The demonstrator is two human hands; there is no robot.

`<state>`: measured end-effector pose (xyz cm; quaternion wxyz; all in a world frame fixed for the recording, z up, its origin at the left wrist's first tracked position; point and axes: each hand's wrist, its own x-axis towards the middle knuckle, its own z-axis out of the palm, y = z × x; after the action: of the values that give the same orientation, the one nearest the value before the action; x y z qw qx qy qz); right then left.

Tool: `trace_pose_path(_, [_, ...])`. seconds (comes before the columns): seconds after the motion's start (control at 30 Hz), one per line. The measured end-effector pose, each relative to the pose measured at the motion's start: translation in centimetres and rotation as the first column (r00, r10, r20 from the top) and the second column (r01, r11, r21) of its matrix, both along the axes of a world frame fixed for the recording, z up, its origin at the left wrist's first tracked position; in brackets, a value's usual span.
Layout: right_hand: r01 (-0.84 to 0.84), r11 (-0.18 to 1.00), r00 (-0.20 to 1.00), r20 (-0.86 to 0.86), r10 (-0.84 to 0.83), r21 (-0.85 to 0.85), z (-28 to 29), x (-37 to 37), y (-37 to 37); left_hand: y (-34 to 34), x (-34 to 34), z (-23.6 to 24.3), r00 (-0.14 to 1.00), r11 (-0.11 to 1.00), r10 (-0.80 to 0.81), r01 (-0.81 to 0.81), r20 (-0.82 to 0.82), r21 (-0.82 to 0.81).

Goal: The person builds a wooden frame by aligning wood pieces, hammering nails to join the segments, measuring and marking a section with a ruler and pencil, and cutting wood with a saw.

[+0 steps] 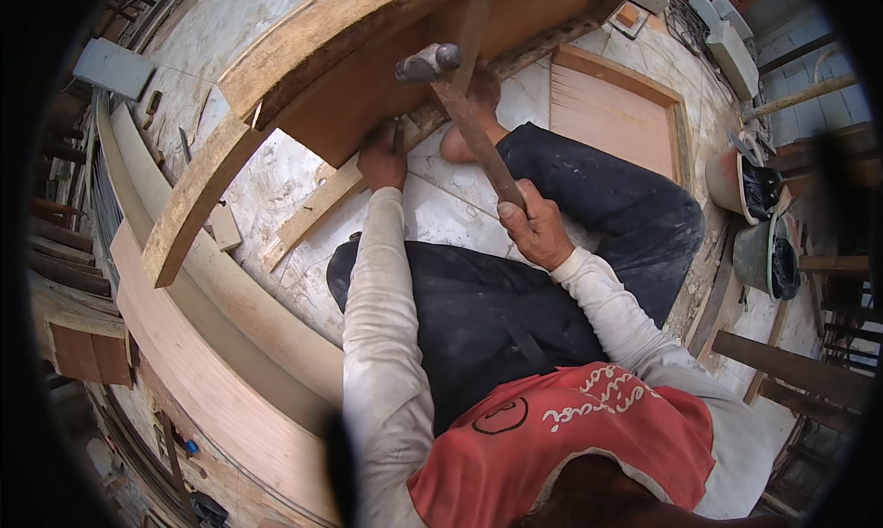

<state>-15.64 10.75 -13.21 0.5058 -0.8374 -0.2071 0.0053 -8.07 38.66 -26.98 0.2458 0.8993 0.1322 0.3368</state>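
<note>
My right hand [538, 224] is wrapped round the lower end of the handle of a hammer [480, 146]. The hammer is raised, its metal head up beside the large curved wooden form [368, 86]. Down at the form's lower edge, my left hand [382, 165] is closed where a wooden batten [317, 206] meets the panel. What its fingertips grip is too dark and small to make out. Another wooden piece [198, 201] slants down from the form's left end, with a nail sticking out of it.
Curved plywood strips [221, 344] lie along my left. A framed plywood panel [612, 114] rests on the floor beyond my bent leg. Two buckets [754, 257] stand at right, near loose planks [782, 367]. Pale blocks [115, 66] lie at far left and far right.
</note>
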Motion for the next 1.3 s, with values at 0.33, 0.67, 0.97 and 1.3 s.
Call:
trace_pose_path(0.33, [-0.124, 0.975, 0.989, -0.106, 0.105, -0.182, -6.0, 0.2, 0.6, 0.0, -0.4, 1.4, 0.989, 0.995, -0.038, 0.025, -0.140, -0.093])
trace_pose_path(0.67, [-0.281, 0.784, 0.957, 0.103, 0.270, 0.553, 3.4, -2.4, -2.4, 0.4, -3.6, 1.0, 0.961, 0.980, 0.102, -0.053, -0.258, 0.190])
trace_pose_path(0.97, [-0.079, 0.989, 0.988, 0.123, 0.095, -0.125, -3.3, 1.1, 3.6, 0.4, -3.3, 1.4, 0.970, 0.974, 0.103, -0.054, -0.219, 0.218])
trace_pose_path(1.3, [-0.323, 0.649, 0.912, 0.409, 0.021, 0.689, 0.0, 1.0, 1.4, 0.2, -3.4, 0.6, 0.983, 0.972, 0.096, -0.058, -0.159, 0.228])
